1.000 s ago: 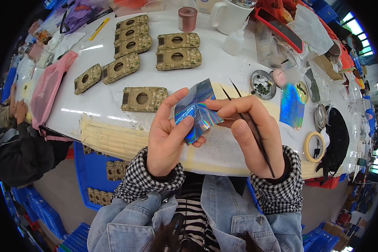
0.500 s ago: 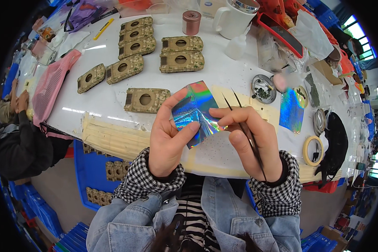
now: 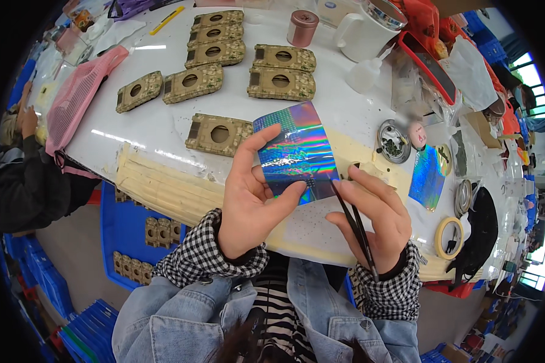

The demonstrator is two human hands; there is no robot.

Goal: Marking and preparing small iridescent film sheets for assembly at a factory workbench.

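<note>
My left hand (image 3: 248,209) pinches a shiny holographic sticker sheet (image 3: 300,145) between thumb and fingers, tilted above the table. Rows of small marks run along its left side. In my right hand (image 3: 381,212) is a pair of black tweezers (image 3: 358,233), its tips at the sheet's right edge. Whether the tips hold anything is too small to tell. Just beyond my left hand lies a camouflage-painted model tank hull (image 3: 198,134) with a round hole on top. Several similar hulls (image 3: 281,81) lie farther back.
To the right are a round metal dish (image 3: 386,152) with small dark green parts, another holographic sheet (image 3: 426,181) and a tape roll (image 3: 442,239). A white mug (image 3: 363,39) and red-cased phone (image 3: 427,66) stand behind. A blue tray (image 3: 124,227) of hulls sits below the left table edge.
The sheet now lies flatter and is turned more face-up. My right fingers have come off its edge, and the tweezers have swung round so their tips meet that edge.
</note>
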